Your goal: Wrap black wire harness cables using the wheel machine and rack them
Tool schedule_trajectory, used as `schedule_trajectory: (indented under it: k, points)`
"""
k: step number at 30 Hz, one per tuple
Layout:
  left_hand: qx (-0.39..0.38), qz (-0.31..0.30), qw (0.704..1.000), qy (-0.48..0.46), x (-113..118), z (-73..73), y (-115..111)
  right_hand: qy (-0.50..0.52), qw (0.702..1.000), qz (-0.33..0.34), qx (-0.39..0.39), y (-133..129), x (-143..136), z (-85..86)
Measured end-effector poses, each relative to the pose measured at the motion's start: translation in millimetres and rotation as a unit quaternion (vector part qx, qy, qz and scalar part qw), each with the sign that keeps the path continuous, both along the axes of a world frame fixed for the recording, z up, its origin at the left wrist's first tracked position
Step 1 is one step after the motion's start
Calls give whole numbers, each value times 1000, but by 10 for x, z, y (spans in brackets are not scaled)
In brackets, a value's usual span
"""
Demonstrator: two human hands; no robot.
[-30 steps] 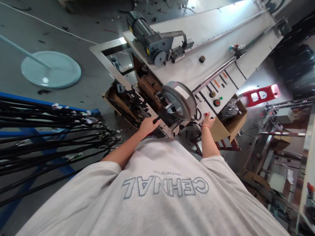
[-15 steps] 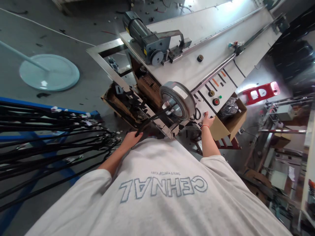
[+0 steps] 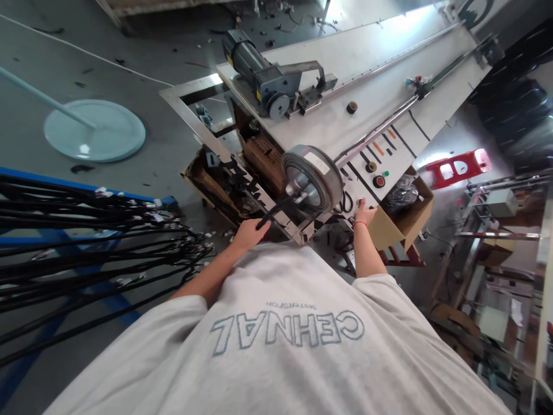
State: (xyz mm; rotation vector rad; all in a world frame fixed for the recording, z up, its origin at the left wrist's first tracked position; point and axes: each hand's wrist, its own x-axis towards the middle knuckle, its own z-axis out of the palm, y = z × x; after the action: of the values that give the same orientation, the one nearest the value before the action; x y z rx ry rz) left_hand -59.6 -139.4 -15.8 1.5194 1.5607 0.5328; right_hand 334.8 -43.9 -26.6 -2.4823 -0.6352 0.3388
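Note:
My left hand (image 3: 252, 233) is closed around the end of a black cable bundle (image 3: 276, 212), in front of the machine's near edge. The bundle runs up into the hollow centre of a round grey taping wheel (image 3: 317, 176), which has a white label on its rim. My right hand (image 3: 364, 214) rests on the near corner of the white machine table (image 3: 319, 124), its fingers apart beside a small button. Black-handled scissors (image 3: 346, 202) lie between the wheel and this hand.
A motor (image 3: 250, 57) is mounted at the table's far left. A red-topped button (image 3: 379, 181) and tape rolls sit on the tabletop. An open cardboard box (image 3: 391, 227) stands right, a red stool (image 3: 460, 168) beyond. Black harnesses (image 3: 86, 253) hang on a blue rack at left.
My left hand has moved right and slightly up toward the wheel, carrying the cable bundle further in, so less of it shows. My right hand stays at the table corner.

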Motion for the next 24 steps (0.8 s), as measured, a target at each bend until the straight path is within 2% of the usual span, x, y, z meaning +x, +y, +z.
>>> schedule_trajectory:
  k: [5, 7, 10, 12, 16, 21, 24]
  points:
    - [-12, -19, 1000, -13, 196, -41, 205, 11, 1000, -6, 5, -9, -29, 24]
    - [12, -20, 999, -24, 290, -44, 256, 10, 1000, -12, 0, -11, -42, 28]
    - [57, 18, 998, -30, 417, -44, 287, 6, 1000, -22, -8, -12, -58, 31]
    - [58, 20, 997, -42, 467, -45, 293, 3, 1000, -25, -12, -10, -66, 35]
    - [42, -15, 995, -88, 453, -47, 310, -1, 1000, -25, -19, -8, -70, 39]
    - [64, -14, 993, -98, 389, -23, 374, -7, 1000, -13, -10, -6, -46, 18]
    - [43, -42, 993, -106, 387, -50, 408, 0, 1000, -11, -3, -4, -34, 16]
